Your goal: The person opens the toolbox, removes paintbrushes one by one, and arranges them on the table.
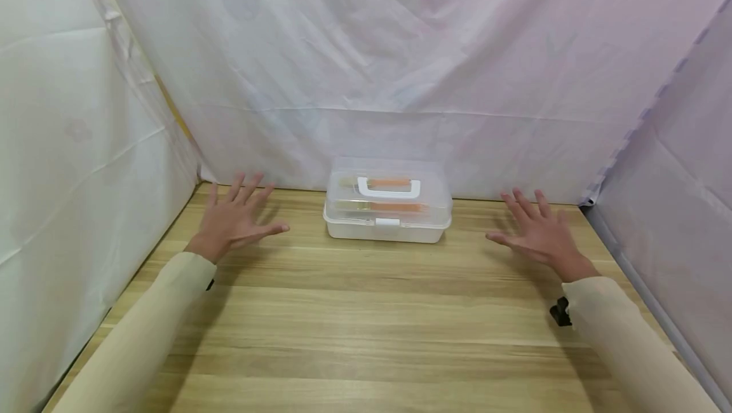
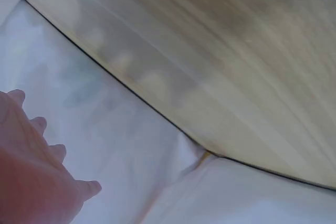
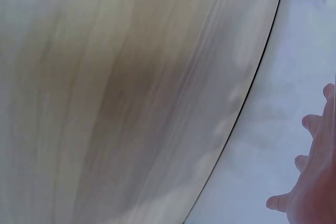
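A white plastic case with a clear lid and a white carrying handle stands at the back middle of the table. Through the lid show orange-handled things, possibly brushes, but the plastic blurs them. To the left of the case, my left hand is spread above the table, holding nothing. My right hand is spread in the same manner to the right of the case, and it too holds nothing. Each wrist view catches part of its hand, with fingers stretched out; the case appears in neither.
The wood-grain table meets a pale hanging cloth right behind the case. More cloth walls flank the table on both sides. A small black object is at the right sleeve cuff.
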`<state>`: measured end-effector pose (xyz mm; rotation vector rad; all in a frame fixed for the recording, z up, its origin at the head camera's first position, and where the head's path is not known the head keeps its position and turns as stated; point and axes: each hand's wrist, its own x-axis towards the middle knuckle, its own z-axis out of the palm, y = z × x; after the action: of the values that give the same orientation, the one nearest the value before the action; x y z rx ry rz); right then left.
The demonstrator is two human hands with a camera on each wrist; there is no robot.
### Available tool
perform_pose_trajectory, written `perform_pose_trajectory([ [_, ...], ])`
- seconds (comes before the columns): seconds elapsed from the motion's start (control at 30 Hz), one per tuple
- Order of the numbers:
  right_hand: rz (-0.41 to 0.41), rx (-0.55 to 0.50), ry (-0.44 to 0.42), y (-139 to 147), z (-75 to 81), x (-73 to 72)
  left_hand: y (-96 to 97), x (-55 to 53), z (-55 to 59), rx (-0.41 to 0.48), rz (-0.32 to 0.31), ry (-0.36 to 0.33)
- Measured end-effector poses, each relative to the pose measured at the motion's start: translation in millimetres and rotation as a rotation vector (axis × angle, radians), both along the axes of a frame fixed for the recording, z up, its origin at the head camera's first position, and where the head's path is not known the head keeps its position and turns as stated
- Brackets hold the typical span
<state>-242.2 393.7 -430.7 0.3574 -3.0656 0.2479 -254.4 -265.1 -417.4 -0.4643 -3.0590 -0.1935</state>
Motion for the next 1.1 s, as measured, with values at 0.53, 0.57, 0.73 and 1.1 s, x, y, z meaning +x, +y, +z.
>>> perform_pose_trajectory([
  [0.53, 0.133, -0.072, 0.074, -59.9, 4.9, 9.1, 46.0, 12.2, 1.0, 0.038, -0.055, 0.05],
  [0.57, 0.135, -0.095, 0.072, -64.5, 4.4, 8.6, 50.7, 12.6, 0.7, 0.061, -0.057, 0.047],
  [0.73, 0.142, -0.266, 0.022, -88.1, 2.3, 3.8, 75.9, 13.1, -4.0, 0.224, -0.06, 0.027],
  [1.1, 0.099, -0.741, -0.081, -130.2, 5.6, -3.1, 115.9, 11.8, -11.2, 0.582, -0.06, -0.003],
])
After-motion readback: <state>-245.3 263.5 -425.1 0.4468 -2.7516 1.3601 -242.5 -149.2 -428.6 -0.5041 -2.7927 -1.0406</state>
